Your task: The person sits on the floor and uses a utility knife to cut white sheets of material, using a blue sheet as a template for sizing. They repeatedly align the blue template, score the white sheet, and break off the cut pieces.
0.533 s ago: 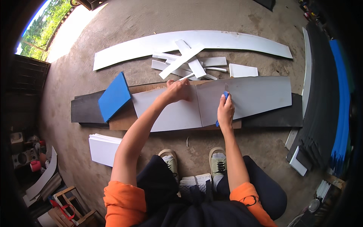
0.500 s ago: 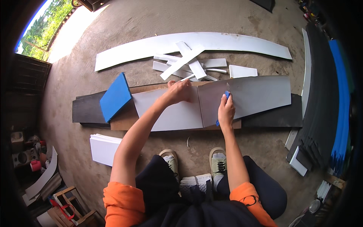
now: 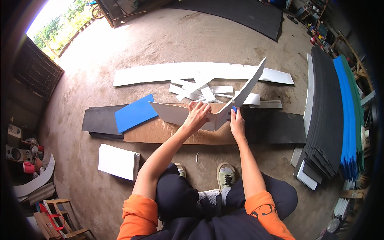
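A white foam sheet (image 3: 176, 113) is lifted off the brown board (image 3: 146, 132) and bent into a V, its right part (image 3: 250, 85) slanting steeply upward. My left hand (image 3: 197, 117) grips the left part near the fold, fingers curled over its upper edge. My right hand (image 3: 237, 125) is closed round a blue-handled cutter knife (image 3: 234, 108) and lies against the sheet's right part, just right of the fold. The knife's blade cannot be made out. On the board's left end rests a blue foam piece (image 3: 136, 113).
Black sheets (image 3: 276, 126) lie under the brown board. Beyond are white offcut strips (image 3: 206, 90) and a long white sheet (image 3: 160, 74). A white stack (image 3: 117, 162) sits at near left. Black sheets (image 3: 326, 120) and blue sheets (image 3: 345, 108) line the right side.
The white sheet has gone from lying flat on the board to being raised and folded, its right part swung up. My left hand has shifted toward the fold. The view has tilted farther out.
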Tool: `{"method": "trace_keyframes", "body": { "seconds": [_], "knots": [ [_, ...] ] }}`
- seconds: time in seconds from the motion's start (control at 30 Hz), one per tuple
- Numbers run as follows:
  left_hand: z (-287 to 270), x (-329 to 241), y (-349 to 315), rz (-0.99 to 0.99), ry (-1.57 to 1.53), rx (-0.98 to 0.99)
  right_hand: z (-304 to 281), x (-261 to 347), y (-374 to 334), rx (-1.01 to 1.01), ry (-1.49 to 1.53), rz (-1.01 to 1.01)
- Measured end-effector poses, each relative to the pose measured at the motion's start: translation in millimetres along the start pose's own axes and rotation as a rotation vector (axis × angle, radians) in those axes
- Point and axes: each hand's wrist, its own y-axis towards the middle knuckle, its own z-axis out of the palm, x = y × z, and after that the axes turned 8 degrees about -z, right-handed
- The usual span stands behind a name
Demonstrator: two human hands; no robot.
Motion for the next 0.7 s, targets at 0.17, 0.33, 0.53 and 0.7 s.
{"method": "trace_keyframes", "body": {
  "seconds": [0.17,0.33,0.53,0.7],
  "knots": [
    [11.6,-11.7,-15.3,0.028,0.164,0.05,-2.0,34.8,-37.1,0.08,-0.166,0.032],
    [16.9,-17.7,-14.4,0.0,0.221,0.063,11.9,22.3,-76.0,0.073,-0.093,-0.041],
    [13.0,-16.6,-16.0,-0.022,0.196,0.089,7.2,47.0,-79.5,0.219,-0.213,0.072],
    [15.7,-15.0,-16.0,-0.016,0.203,0.051,9.8,57.3,-70.5,0.253,-0.279,0.103]
  ]
}}
